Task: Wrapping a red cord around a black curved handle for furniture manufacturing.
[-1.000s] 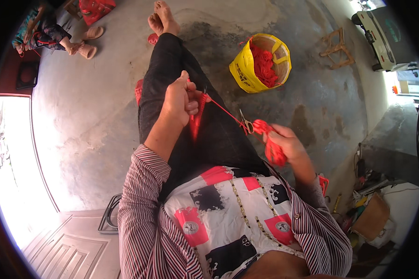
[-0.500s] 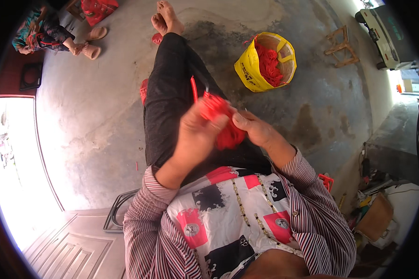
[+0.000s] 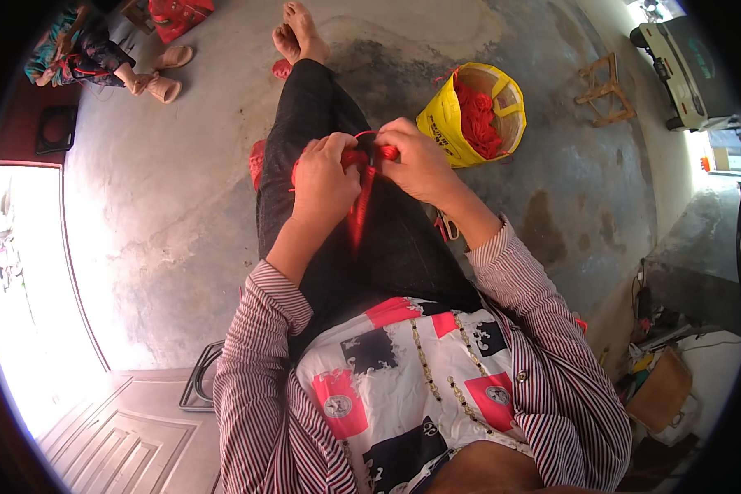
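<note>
Above my dark-trousered lap, my left hand [image 3: 328, 179] is closed on red cord [image 3: 359, 216]. Close beside it, my right hand [image 3: 417, 163] pinches another part of the same cord, which bunches at the fingers. One thin strand arches between the two hands, and a blurred length hangs down between them. How the cord is looped or knotted is partly hidden by my fingers. A yellow bag [image 3: 438, 117] stands open beyond my right hand, with a heap of red cord-like pieces [image 3: 477, 123] inside.
Scissors [image 3: 446, 226] show beside my right thigh. A small wooden stool frame [image 3: 606, 90] stands at the far right, near a parked vehicle [image 3: 675, 74]. Another person [image 3: 86, 53] sits at the far left by a red bag [image 3: 179, 16]. Clutter [image 3: 663, 387] lies at lower right.
Both hands have moved up and away from my body. The red bundle held between them has opened out, with a strand across and a length hanging down. Scissors have come into sight by my thigh.
</note>
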The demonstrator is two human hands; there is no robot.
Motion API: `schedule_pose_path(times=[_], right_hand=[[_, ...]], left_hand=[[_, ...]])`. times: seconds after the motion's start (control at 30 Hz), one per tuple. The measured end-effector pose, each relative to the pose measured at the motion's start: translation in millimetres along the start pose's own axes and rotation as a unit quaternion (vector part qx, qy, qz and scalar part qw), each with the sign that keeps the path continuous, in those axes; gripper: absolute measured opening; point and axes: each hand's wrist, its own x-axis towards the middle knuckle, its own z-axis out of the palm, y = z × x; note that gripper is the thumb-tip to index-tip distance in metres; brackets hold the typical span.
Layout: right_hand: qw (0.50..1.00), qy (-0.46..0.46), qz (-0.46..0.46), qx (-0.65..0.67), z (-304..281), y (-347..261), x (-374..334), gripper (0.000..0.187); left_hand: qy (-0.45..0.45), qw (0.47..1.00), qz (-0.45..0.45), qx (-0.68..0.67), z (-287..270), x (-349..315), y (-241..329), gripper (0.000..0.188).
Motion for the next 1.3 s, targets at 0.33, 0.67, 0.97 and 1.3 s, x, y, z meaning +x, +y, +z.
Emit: schedule_pose_path(times=[0.33,0.67,0.97,1.3], right_hand=[[0.702,-0.046,-0.075,0.706,-74.9,-42.3,-58.9,0.026],[0.617,-0.336,0.072,0.707,-45.4,-134.5,-106.6,0.042],[0.922,-0.062,-0.198,0.327,-89.2,-92.2,-71.3,0.028],[0.994,-0.080,0.063,0.040,-7.8,-18.8,1.8,0.029]], left_hand=[[-0.057,0.940,-0.175,-0.286,20.1,-27.2,12.0,0.015],[-0.056,0.938,-0.217,-0.266,27.9,-19.8,15.0,0.031],[0.027,0.822,-0.227,-0.521,-8.7,-9.1,32.5,0.013],[-0.082,0.766,-0.436,-0.465,7.6,7.0,-0.3,0.017]])
